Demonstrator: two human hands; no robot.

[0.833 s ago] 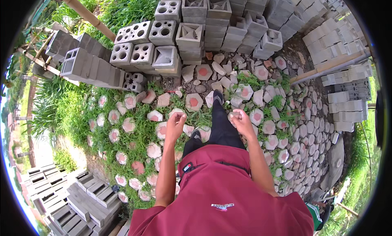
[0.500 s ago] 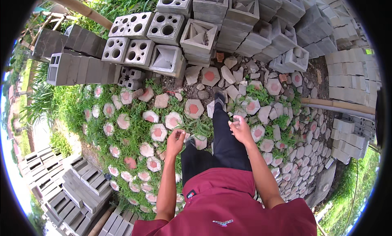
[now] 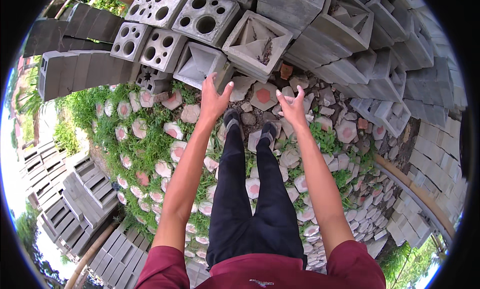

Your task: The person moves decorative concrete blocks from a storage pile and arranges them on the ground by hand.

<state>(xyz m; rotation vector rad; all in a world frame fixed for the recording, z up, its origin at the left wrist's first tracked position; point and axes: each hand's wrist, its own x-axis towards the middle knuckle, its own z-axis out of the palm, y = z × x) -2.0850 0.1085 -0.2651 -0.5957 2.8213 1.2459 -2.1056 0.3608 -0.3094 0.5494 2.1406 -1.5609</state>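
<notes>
Both my arms reach forward toward the stacked concrete blocks. My left hand (image 3: pixel 214 100) is open, thumb and fingers apart, beside a square grey block with a sunken pyramid face (image 3: pixel 197 65). My right hand (image 3: pixel 292 108) is open too, fingers spread and nothing in them, over the rubble near a broken reddish piece (image 3: pixel 286 71). Between and beyond the hands stands the top block of a stack, a square concrete block with a raised pointed pattern (image 3: pixel 257 45). Neither hand appears to touch a block.
Blocks with round holes (image 3: pixel 206 20) are piled at the far left. Tall stacks of square blocks (image 3: pixel 347 16) rise at the far right. Hexagonal pavers with red centres (image 3: pixel 263 95) lie among weeds and loose stones underfoot. A bamboo pole (image 3: pixel 415 189) runs along the right.
I have stepped forward, closer to the stacks, and both feet now stand near each other. My arms have stretched out and my fingers have opened.
</notes>
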